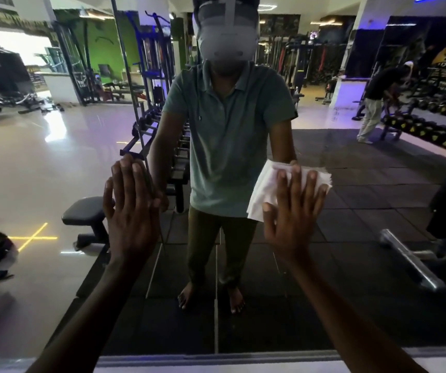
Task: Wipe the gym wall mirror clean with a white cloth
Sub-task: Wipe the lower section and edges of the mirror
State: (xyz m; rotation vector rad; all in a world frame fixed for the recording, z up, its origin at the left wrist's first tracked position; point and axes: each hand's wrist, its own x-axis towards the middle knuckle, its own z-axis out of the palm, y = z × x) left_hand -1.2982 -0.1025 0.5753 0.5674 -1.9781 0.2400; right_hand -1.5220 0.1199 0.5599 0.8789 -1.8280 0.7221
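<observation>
Flat under right hand point(294, 211), white cloth point(267, 189)

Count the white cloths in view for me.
1. The white cloth is pressed flat against the mirror under the right hand, fingers straight. The left hand rests bare on the glass. More may lie outside the frame.

Lower frame: two bare forearms, no sleeves, watch or rings, left hand point(130, 208) and right hand point(294, 211) | centre frame, mirrored: grey-green short-sleeved polo shirt point(227, 125), collar open; olive trousers point(216, 251); bare feet point(186, 294) | top centre: pale grey headset point(227, 30) with overhead strap
</observation>
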